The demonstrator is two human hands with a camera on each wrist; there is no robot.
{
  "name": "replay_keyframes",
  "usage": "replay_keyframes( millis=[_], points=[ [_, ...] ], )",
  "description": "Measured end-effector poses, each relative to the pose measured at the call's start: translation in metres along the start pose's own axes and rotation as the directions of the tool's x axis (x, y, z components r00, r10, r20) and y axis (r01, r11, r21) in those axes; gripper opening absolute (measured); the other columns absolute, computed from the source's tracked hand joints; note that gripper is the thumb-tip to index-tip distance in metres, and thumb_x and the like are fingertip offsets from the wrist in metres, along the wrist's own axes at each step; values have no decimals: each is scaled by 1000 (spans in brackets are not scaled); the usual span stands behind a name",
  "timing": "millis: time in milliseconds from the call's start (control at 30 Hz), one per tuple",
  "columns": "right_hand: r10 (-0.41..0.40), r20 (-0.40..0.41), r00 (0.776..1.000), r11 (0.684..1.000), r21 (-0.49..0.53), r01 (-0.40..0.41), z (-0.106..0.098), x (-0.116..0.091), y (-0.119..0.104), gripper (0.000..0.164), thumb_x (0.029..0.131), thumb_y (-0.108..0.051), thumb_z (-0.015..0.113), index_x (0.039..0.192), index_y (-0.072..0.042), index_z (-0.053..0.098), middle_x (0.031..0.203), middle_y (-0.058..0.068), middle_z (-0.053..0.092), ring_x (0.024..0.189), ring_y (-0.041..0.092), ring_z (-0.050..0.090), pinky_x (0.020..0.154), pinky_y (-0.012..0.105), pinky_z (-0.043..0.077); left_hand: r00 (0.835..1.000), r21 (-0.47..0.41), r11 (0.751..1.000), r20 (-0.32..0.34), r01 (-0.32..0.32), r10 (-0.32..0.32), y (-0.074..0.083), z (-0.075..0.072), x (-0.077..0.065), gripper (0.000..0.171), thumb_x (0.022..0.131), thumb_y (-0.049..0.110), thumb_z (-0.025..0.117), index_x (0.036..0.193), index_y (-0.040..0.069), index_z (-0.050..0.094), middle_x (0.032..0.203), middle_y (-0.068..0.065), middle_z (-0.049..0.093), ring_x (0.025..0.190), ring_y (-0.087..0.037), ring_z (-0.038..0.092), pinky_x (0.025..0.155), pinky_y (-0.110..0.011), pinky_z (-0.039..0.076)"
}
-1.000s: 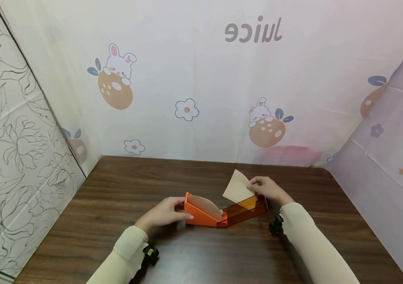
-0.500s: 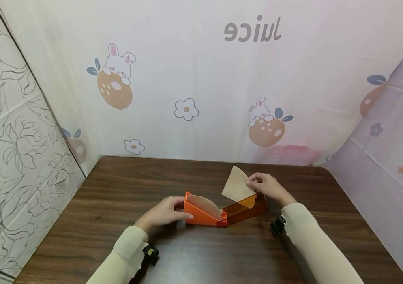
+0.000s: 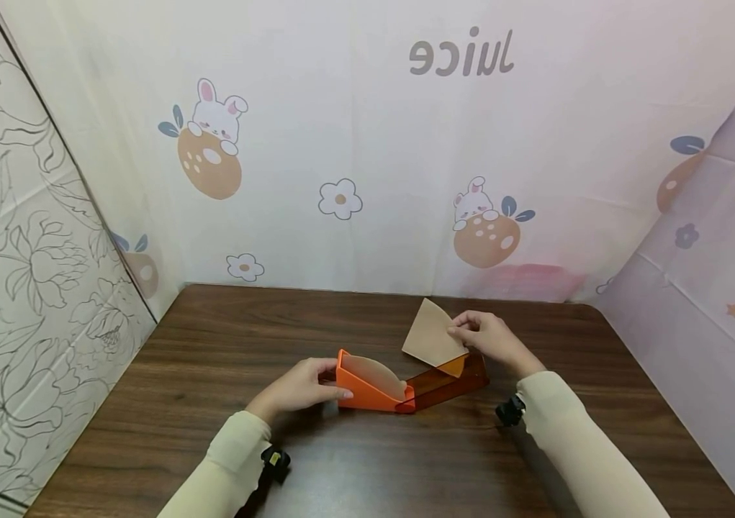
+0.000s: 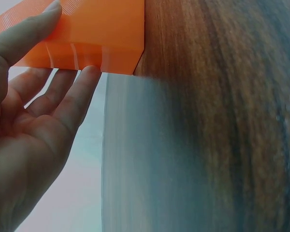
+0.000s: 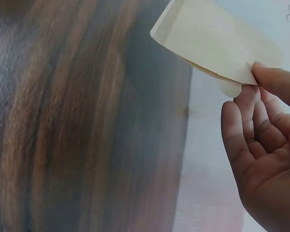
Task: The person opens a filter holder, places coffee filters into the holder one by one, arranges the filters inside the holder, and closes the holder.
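Observation:
An orange coffee filter holder (image 3: pixel 363 397) stands on the table, its see-through amber lid (image 3: pixel 451 385) swung out to the right. More paper filters (image 3: pixel 373 373) show inside it. My left hand (image 3: pixel 301 386) grips the holder's tall left end, thumb on the front wall and fingers at the end face; the left wrist view shows them against the orange wall (image 4: pixel 99 31). Behind the lid, my right hand (image 3: pixel 489 339) pinches a tan cone-shaped coffee filter (image 3: pixel 430 337) by its right edge. In the right wrist view, thumb and fingertips meet at the corner of that filter (image 5: pixel 212 41).
The dark wood table (image 3: pixel 367 467) ends at a pale printed curtain (image 3: pixel 341 129) behind, with another flower-patterned panel (image 3: pixel 37 288) on the left. Small black cameras (image 3: pixel 274 464) sit on both wrists.
My right hand has moved slightly up and away with the coffee filter, raising it further out of the open lid. The left hand and the holder have stayed put.

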State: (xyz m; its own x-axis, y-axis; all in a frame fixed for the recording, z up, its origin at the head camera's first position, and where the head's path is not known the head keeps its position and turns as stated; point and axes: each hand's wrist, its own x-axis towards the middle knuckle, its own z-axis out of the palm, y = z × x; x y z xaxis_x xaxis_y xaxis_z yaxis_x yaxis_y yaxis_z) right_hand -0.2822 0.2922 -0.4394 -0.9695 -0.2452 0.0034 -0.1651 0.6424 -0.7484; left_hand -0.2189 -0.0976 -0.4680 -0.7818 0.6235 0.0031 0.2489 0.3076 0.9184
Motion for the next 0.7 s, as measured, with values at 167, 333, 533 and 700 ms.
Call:
replay_keyframes(
  millis=[167, 333, 533, 700],
  points=[
    [-43, -5, 999, 999, -12, 43, 0, -5, -11, 26, 99, -32, 66, 107, -8, 68, 86, 6, 67, 72, 24, 59, 61, 32, 47, 1000, 0, 1000, 3, -2, 2, 0, 0, 1, 27, 92, 22, 76, 117, 16, 67, 102, 6, 71, 95, -16, 67, 84, -30, 54],
    [-62, -5, 998, 998, -21, 62, 1, -7, -17, 22, 99, -31, 67, 106, -10, 68, 86, 5, 66, 72, 24, 57, 61, 31, 47, 1000, 2, 1000, 4, 2, -2, 0, 0, 1, 27, 92, 22, 76, 117, 16, 67, 102, 6, 71, 94, -16, 66, 84, -30, 54],
    [-86, -12, 996, 996, -38, 86, -1, -7, -22, 20, 98, -29, 68, 104, -11, 69, 84, 5, 64, 70, 21, 56, 60, 31, 47, 1000, 3, 1000, 2, 9, -9, 0, 0, 1, 25, 92, 23, 76, 115, 16, 68, 100, 5, 71, 92, -16, 66, 83, -31, 54],
    [-108, -31, 994, 993, -48, 106, -3, -8, -26, 21, 97, -31, 69, 104, -12, 69, 80, 5, 62, 68, 21, 54, 59, 30, 46, 1000, 7, 1000, 0, 10, -10, 0, 0, 0, 25, 92, 23, 76, 115, 15, 68, 101, 5, 71, 93, -17, 66, 84, -31, 54]
  ],
)
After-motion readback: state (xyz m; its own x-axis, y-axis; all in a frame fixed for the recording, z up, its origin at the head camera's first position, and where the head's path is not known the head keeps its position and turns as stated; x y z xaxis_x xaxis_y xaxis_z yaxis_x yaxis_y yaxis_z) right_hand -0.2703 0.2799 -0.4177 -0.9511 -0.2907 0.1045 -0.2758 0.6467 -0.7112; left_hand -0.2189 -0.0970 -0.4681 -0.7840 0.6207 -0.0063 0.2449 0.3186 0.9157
